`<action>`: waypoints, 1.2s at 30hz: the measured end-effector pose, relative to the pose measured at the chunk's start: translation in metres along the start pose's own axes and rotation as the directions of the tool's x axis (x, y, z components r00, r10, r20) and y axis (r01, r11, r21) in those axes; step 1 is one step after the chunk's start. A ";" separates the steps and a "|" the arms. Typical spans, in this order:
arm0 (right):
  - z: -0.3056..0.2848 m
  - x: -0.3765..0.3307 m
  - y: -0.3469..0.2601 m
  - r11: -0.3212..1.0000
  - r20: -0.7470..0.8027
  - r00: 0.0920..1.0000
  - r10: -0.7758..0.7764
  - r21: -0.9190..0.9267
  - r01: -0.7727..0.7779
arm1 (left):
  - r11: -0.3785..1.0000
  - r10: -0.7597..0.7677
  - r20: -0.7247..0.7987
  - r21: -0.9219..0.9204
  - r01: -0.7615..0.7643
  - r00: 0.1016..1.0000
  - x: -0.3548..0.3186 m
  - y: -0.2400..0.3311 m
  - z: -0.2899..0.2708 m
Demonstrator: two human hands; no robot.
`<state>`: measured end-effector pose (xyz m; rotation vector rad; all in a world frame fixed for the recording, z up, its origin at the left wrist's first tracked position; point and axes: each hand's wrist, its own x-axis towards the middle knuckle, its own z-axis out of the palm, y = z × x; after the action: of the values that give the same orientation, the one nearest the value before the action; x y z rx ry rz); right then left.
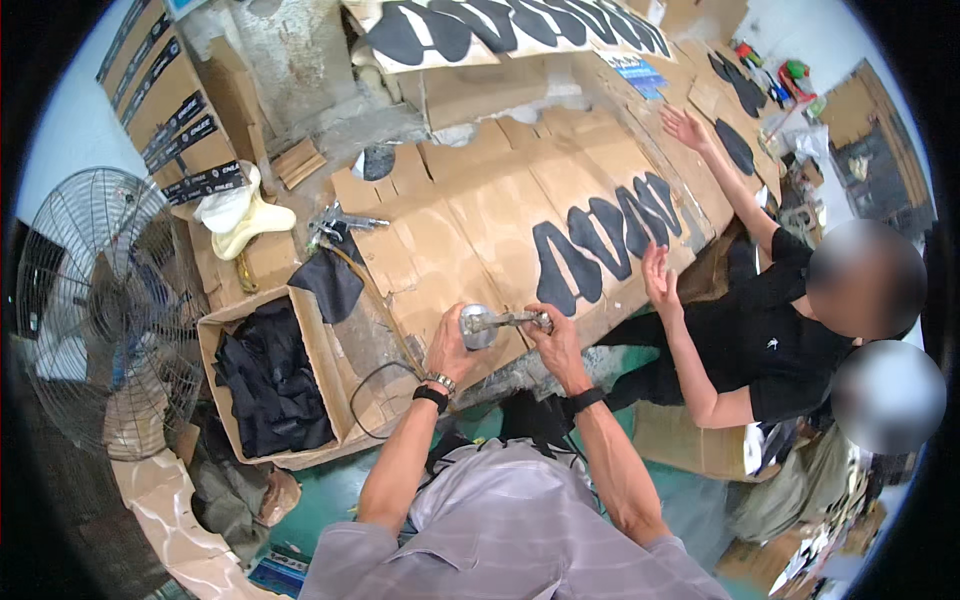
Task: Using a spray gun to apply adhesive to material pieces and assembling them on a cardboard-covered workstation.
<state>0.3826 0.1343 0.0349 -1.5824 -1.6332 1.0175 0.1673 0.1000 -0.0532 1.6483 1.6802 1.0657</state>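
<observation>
The left hand [452, 348] is closed around the metal cup [478, 327] of a spray gun [505, 322], and the right hand [553, 340] holds the gun body at its other end. So both grips are tight on the same tool, which is held just above the near edge of the tabletop [470, 230], covered with cardboard. Black cut pieces [600, 240] lie in a row on the cardboard, a little beyond the gun. It looks like the person is fitting or tightening the cup, so spraying has not started. The next move probably needs a firm twist while the right hand keeps the body from turning. A co-worker's hand [657, 275] rests near the pieces. A box [265, 385] of black material stands to the left.
</observation>
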 end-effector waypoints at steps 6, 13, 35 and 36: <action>-0.013 -0.001 -0.010 0.999 0.074 0.997 -0.014 0.034 0.012 | 0.998 -0.056 0.057 -0.009 0.056 0.997 -0.007 0.007 -0.001; -0.018 0.010 -0.018 0.999 0.157 0.987 0.015 0.034 -0.020 | 0.995 -0.099 0.082 0.004 0.099 0.992 -0.005 -0.003 -0.002; -0.027 0.015 -0.031 0.954 0.235 0.965 0.118 0.244 -0.176 | 0.998 -0.065 0.055 -0.011 0.065 0.996 -0.011 -0.009 0.007; -0.025 0.016 -0.032 0.961 0.204 0.967 0.153 0.199 -0.194 | 0.998 -0.066 0.054 -0.015 0.067 0.996 -0.010 -0.009 0.008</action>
<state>0.3873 0.1536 0.0743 -1.5394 -1.4607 1.4259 0.1703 0.0917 -0.0661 1.5851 1.6757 0.9924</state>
